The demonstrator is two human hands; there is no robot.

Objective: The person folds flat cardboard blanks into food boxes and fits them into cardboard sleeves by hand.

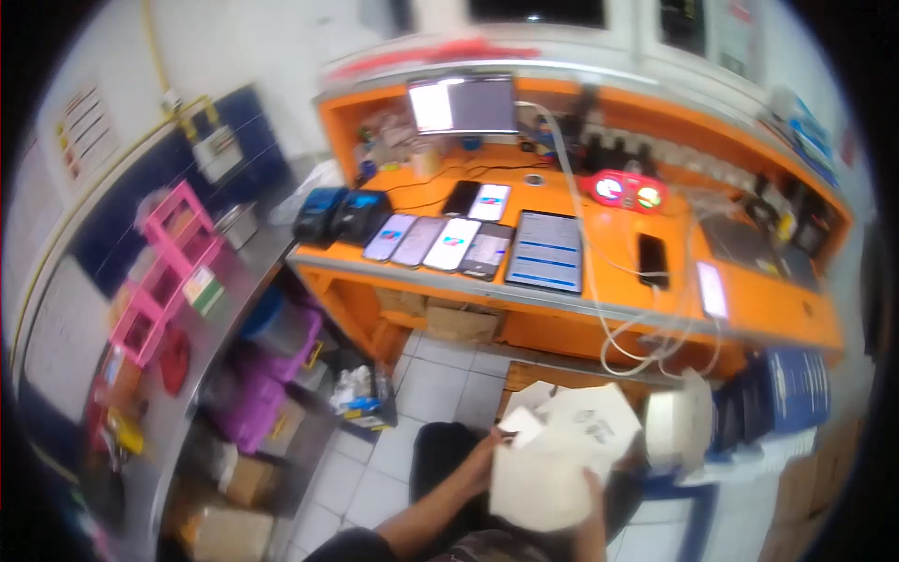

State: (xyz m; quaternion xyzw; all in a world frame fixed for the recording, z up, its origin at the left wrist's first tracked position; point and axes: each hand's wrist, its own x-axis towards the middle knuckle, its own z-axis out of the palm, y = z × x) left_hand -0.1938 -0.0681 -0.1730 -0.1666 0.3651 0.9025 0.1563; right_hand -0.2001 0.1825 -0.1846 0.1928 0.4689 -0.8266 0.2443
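Note:
Low in the head view, a cream-white carton (543, 487) with open flaps is held over my lap. My left hand (481, 461) grips its left side near a small white flap. At its right edge is my right hand (594, 496), with fingers against the carton wall. A dark printed mark shows on the raised lid (592, 423). The image is blurred, so fine finger detail is lost.
An orange desk (609, 248) ahead bears several phones, a tablet (545, 251), a monitor (464, 105) and white cables (609, 342). Blue boxes (796, 389) stand at the right. A steel counter (220, 328) with pink racks (183, 229) runs along the left.

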